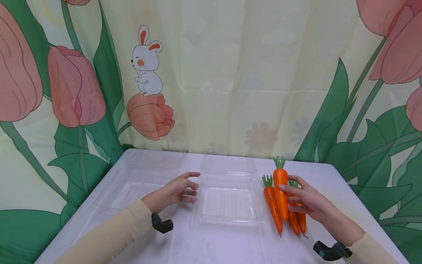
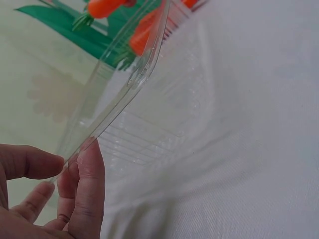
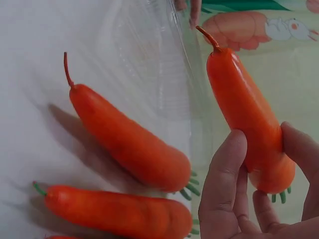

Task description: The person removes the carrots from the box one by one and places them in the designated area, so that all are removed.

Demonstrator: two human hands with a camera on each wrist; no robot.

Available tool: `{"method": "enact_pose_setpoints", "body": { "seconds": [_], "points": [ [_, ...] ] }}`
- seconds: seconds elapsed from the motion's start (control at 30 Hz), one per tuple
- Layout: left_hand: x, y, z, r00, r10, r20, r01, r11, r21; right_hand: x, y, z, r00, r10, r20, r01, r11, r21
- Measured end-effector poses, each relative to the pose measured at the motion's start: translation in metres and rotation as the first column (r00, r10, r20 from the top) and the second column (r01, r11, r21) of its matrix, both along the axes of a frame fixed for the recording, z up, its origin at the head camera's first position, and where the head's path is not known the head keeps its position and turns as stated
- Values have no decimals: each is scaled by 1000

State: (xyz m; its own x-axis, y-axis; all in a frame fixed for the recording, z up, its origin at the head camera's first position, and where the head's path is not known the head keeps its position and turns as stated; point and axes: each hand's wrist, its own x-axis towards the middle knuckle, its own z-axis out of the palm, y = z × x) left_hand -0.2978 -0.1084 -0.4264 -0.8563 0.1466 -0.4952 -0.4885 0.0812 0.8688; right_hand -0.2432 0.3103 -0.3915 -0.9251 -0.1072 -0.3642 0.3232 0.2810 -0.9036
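Note:
My right hand (image 1: pixel 311 200) holds a plastic-looking orange carrot (image 1: pixel 280 179) between thumb and fingers, green top upward in the head view. In the right wrist view this carrot (image 3: pixel 246 109) hangs tip up, apart from the carrots on the table. Three more carrots lie there, including the leftmost carrot (image 1: pixel 273 207). My left hand (image 1: pixel 178 191) is beside the left rim of a clear plastic box (image 1: pixel 227 220) with its lid folded back. In the left wrist view its loosely bent fingers (image 2: pixel 90 172) are at the rim; contact is hard to tell.
A second clear open box (image 1: pixel 120 194) lies to the left, partly behind my left arm. Both stand on a white-covered table (image 1: pixel 227 245). A curtain (image 1: pixel 214 73) printed with tulips and a rabbit hangs along the table's far edge.

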Motion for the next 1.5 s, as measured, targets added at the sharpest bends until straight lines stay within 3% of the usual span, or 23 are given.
{"method": "enact_pose_setpoints", "body": {
  "seconds": [0.6, 0.83, 1.13, 1.5],
  "points": [
    [3, -2, 4, 1000, -4, -17, 4, 1000, -9, 5, 70, -19, 995, -93, 20, 92, 993, 80],
    [2, -3, 4, 1000, -7, -18, 7, 1000, -21, 2, 89, -27, 996, -82, 45, 76, 989, 130],
    [3, -3, 5, 1000, -9, -19, 8, 999, -31, 3, 103, -36, 989, -120, 89, 103, 979, 175],
    [3, -2, 3, 1000, -13, -22, 12, 999, -50, 2, 101, -47, 986, -137, 94, 114, 971, 211]
  ]
}}
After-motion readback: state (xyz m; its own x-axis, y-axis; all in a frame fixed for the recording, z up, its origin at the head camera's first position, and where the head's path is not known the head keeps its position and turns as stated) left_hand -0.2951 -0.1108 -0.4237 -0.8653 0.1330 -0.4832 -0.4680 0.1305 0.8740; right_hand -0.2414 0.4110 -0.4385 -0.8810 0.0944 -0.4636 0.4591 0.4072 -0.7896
